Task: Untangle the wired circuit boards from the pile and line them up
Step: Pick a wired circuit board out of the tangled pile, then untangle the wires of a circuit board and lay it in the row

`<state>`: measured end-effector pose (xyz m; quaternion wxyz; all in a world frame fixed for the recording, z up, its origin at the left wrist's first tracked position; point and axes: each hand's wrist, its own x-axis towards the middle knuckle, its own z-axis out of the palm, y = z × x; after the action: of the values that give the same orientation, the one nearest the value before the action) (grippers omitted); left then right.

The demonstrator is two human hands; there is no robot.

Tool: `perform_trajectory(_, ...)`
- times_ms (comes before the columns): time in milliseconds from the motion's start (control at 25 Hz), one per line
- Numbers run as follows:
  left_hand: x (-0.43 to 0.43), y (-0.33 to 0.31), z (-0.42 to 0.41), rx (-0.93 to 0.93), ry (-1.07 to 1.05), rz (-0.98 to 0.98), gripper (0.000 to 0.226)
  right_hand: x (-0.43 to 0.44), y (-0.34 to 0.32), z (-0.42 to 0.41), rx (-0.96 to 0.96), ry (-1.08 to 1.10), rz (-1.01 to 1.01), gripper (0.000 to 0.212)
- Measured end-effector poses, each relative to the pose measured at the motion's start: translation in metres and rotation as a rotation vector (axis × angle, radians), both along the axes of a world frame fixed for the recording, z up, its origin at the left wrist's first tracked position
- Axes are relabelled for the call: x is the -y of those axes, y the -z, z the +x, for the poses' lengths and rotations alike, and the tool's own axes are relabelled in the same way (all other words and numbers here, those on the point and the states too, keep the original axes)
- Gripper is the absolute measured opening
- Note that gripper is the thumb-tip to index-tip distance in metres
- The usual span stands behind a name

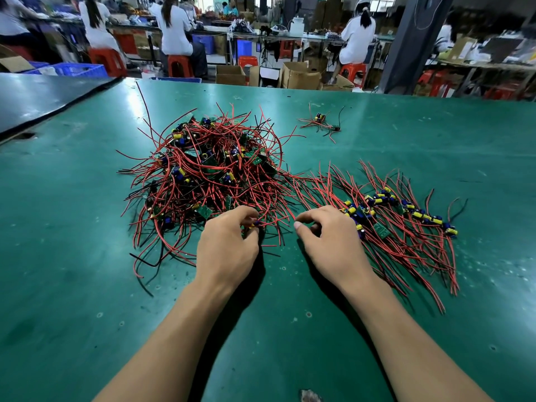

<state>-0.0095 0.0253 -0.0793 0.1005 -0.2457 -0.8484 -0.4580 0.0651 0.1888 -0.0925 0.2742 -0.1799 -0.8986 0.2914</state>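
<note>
Head camera looks down on a green table (72, 285). At its far left corner lies a dark mat (43, 97), and behind that stands a blue crate (81, 69). Left of the middle sits the pile (208, 169): many small green circuit boards with blue and yellow parts, tangled in red and black wires that stick out to all sides. The left hand (229, 242) is at the near edge of this pile, fingers curled, and the thumb and fingertips pinch one small board (254, 223) with a blue and a yellow part; its red wires run off to the right over the table. Just beside it, apart from it, the right hand (327, 236) rests with the fingers bent downward and the thumb pointing to the left; whether it holds a wire or a board I cannot tell, because the fingers hide what is under them. Far behind this hand, well apart from the pile, lies a small stray bunch (319, 121) of boards and wires. To the right of the right hand, touching its knuckle side, is the row (406, 210) of sorted boards, side by side, with their wires lying roughly parallel, toward and away from the person. In the background, people in white shirts (174, 24) sit on red stools (179, 65) at other benches, near cardboard boxes (300, 76).
</note>
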Motion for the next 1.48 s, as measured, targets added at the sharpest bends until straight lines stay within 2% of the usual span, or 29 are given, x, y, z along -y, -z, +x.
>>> perform_trajectory(200,-0.007,-0.010,0.014,0.016,0.106,0.257,0.025,0.001,-0.003,0.001,0.015,-0.052,-0.092,0.028)
perform_trajectory(400,-0.012,-0.013,0.029,-0.039,0.232,0.276,0.029,0.006,-0.010,0.004,-0.030,-0.161,-0.145,0.040)
perform_trajectory(520,-0.011,-0.014,0.027,0.001,0.188,0.333,0.025,0.008,-0.012,0.006,-0.077,-0.247,-0.290,0.033)
perform_trajectory(680,-0.008,-0.014,0.023,0.029,0.119,0.401,0.014,0.009,-0.014,0.003,-0.146,-0.272,-0.460,0.009)
perform_trajectory(720,-0.008,-0.014,0.021,0.043,0.103,0.402,0.012,0.007,-0.017,0.004,-0.210,-0.259,-0.547,0.003)
perform_trajectory(840,-0.007,-0.010,0.013,0.101,0.030,0.379,0.009,0.000,-0.029,0.007,-0.435,-0.188,-0.954,0.022)
perform_trajectory(960,-0.006,-0.006,0.006,0.182,0.011,0.351,0.022,-0.006,-0.039,0.009,-0.529,-0.221,-1.261,0.032)
perform_trajectory(1040,-0.006,-0.006,0.005,0.250,0.022,0.380,0.035,-0.007,-0.043,0.010,-0.463,-0.300,-1.377,0.038)
perform_trajectory(1120,-0.003,-0.009,0.005,0.299,0.015,0.434,0.034,-0.006,-0.045,0.011,-0.338,-0.428,-1.509,0.046)
perform_trajectory(1200,-0.002,-0.013,0.006,0.501,0.160,0.576,0.028,-0.004,-0.044,0.013,-0.162,-0.517,-1.569,0.050)
perform_trajectory(1280,-0.003,-0.016,0.008,0.729,0.326,0.642,0.035,-0.001,-0.042,0.014,0.027,-0.546,-1.553,0.052)
perform_trajectory(1320,-0.005,-0.015,0.010,0.776,0.354,0.616,0.035,0.001,-0.041,0.014,0.108,-0.541,-1.523,0.052)
perform_trajectory(1480,-0.011,-0.012,0.013,0.798,0.422,0.395,0.047,0.010,-0.038,0.015,0.330,-0.501,-1.325,0.053)
